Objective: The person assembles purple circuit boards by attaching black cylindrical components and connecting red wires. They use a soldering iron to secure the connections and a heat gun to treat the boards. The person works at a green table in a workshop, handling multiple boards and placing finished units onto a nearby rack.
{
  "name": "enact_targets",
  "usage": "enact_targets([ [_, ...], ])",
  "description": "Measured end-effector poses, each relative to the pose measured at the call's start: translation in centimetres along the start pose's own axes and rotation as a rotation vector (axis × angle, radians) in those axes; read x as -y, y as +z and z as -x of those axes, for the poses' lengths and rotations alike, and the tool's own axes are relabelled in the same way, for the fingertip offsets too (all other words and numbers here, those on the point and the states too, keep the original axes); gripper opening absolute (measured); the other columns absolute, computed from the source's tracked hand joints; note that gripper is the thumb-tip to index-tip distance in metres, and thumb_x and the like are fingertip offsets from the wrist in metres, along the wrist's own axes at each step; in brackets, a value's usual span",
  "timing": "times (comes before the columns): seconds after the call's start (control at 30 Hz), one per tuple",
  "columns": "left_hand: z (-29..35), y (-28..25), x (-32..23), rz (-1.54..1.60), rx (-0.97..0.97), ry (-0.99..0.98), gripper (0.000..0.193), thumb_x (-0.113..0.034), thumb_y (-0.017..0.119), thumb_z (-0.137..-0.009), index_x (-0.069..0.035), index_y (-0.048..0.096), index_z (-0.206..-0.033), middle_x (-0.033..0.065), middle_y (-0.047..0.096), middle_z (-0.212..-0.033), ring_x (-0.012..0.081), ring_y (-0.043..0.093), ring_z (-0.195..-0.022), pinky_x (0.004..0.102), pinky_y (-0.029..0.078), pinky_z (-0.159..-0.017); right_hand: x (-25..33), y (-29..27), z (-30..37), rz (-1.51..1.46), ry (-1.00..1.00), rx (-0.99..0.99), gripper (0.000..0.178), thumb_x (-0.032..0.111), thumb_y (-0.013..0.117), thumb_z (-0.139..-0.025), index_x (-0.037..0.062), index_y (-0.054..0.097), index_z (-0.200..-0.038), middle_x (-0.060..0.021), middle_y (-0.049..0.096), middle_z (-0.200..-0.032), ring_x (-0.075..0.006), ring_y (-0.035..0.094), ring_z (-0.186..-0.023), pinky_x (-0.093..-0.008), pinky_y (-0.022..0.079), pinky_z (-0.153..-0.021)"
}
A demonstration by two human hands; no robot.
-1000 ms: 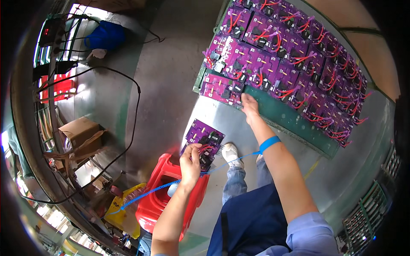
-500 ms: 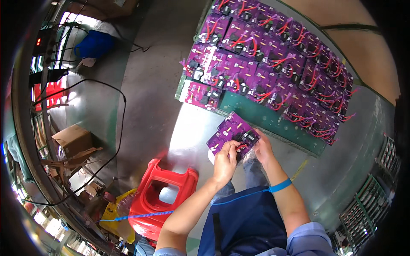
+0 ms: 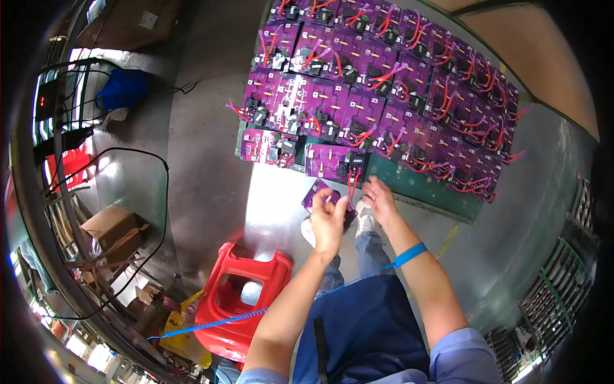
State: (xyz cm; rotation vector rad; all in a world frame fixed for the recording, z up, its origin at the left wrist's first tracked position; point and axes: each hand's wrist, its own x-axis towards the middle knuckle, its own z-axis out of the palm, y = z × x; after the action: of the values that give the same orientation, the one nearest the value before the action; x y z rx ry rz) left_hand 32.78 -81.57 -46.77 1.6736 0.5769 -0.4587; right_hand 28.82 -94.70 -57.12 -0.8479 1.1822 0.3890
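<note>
My left hand [image 3: 330, 221] grips a small purple circuit board [image 3: 318, 192] with red wires hanging from it, held above my shoes. My right hand [image 3: 380, 200] is beside it with spread fingers, nothing visibly in it, just below the edge of the board layout. Many purple circuit boards [image 3: 377, 83] with red wires and black parts lie in rows on a green mat [image 3: 427, 185] on the floor ahead. The nearest laid board [image 3: 336, 161] is just above my hands. A blue wrist strap [image 3: 409, 255] circles my right wrist.
A red plastic stool [image 3: 243, 296] stands at my lower left, with a blue coiled cord [image 3: 211, 324] across it. Cardboard boxes [image 3: 112, 230], black cables [image 3: 150, 160] and a blue bag [image 3: 121, 88] lie on the left. Metal racks [image 3: 550, 301] stand at the right.
The view shifted, so the board layout sits lower and closer. My right hand came back from the layout and now hovers open beside the board in my left hand.
</note>
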Motion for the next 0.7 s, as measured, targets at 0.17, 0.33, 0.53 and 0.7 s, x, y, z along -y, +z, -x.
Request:
enact_targets([
  [0.17, 3.8, 0.9, 0.7, 0.118, 0.078, -0.164, 0.011, -0.014, 0.053, -0.085, -0.003, 0.053, -0.082, -0.0026, 0.053, -0.059, 0.0016, 0.041, -0.047, 0.0172, 0.033, -0.041, -4.7, -3.9, 2.8, 0.013, 0.091, -0.015, 0.031, 0.034, 0.053, -0.083, 0.0097, 0.053, -0.102, -0.0011, 0.058, -0.089, -0.01, 0.052, -0.079, -0.0258, 0.039, -0.067],
  [0.33, 7.4, 5.5, 0.0, 0.266, 0.288, -0.236, 0.012, -0.015, 0.052, -0.086, -0.003, 0.056, -0.083, -0.0034, 0.052, -0.065, 0.0024, 0.042, -0.055, 0.0171, 0.035, -0.049, -3.8, -7.8, 7.5, -0.257, 0.126, 0.116, 0.033, 0.035, 0.049, -0.085, 0.0075, 0.052, -0.104, -0.004, 0.058, -0.094, -0.0129, 0.054, -0.085, -0.0275, 0.042, -0.072],
  [0.53, 6.8, 10.5, 0.1, 0.326, 0.263, -0.197, 0.013, -0.014, 0.051, -0.086, -0.003, 0.054, -0.081, -0.0046, 0.05, -0.065, 0.001, 0.04, -0.056, 0.0164, 0.033, -0.049, -1.5, -10.8, 7.7, -0.154, -0.207, 0.014, 0.029, 0.022, 0.041, -0.09, 0.0046, 0.047, -0.112, -0.0059, 0.054, -0.103, -0.0148, 0.052, -0.095, -0.0289, 0.042, -0.083],
  [0.7, 5.5, 13.5, -0.5, 0.187, 0.27, -0.012, 0.013, -0.014, 0.05, -0.087, -0.003, 0.053, -0.083, -0.0063, 0.045, -0.063, 0.0005, 0.035, -0.055, 0.0161, 0.028, -0.048, 1.5, -11.1, 2.1, -0.041, -0.313, 0.131, 0.034, 0.018, 0.043, -0.088, 0.0042, 0.041, -0.119, -0.0051, 0.052, -0.108, -0.0151, 0.049, -0.1, -0.0272, 0.039, -0.086],
])
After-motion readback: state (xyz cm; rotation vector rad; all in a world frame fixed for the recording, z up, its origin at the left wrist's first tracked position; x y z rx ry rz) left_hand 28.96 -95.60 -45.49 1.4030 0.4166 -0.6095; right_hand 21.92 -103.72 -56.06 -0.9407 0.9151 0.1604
